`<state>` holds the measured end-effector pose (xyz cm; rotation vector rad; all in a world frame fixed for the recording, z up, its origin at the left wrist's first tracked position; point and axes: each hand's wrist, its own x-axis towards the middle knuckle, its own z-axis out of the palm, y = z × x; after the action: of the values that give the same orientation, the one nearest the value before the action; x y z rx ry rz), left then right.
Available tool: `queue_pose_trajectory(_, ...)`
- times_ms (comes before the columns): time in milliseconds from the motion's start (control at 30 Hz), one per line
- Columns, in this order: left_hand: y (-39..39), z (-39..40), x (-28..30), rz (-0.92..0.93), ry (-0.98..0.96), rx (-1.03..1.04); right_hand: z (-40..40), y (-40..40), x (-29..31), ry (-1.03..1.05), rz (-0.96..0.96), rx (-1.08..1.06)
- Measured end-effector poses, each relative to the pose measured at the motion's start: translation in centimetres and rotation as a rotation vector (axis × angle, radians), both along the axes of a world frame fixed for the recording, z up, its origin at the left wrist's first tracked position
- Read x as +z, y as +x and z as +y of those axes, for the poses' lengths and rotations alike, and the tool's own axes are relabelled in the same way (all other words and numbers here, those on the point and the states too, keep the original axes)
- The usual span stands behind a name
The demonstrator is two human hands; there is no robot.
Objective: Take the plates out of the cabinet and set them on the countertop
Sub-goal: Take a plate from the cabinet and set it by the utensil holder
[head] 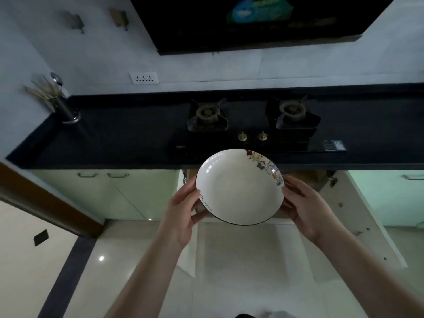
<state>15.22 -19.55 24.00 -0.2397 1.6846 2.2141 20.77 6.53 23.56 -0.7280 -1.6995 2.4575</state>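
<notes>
Head view looks down on one white plate [238, 189] held in the air in front of the black countertop [128, 138], its far rim overlapping the counter's front edge. The plate has a dark rim line, a band of small coloured pictures along its upper right edge and some dark lettering at the lower left. The left hand [181, 214] grips its left edge, thumb on the upper face and fingers curled beneath; the right hand [305, 207] clasps the right edge the same way, fingers spread along the rim.

Behind the plate the counter carries a gas hob with two burners [207, 115] and two brass knobs [242, 136]. At the far left stands one metal holder of utensils [62, 104]. On the wall sit one white socket strip [143, 78] and two small hooks [74, 20]; a dark range hood [252, 21] hangs above. Below the counter, the cabinet doors [367, 214] stand open on either side of the plate, and two closed doors with handles [103, 174] lie to the left.
</notes>
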Motion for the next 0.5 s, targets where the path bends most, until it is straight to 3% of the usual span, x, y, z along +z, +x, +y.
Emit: queue_pose_trajectory(500,5.9,3.5,3.9,0.040,-0.008,0.220,5.0,1.1,4.0,-0.075,0.114,0.237)
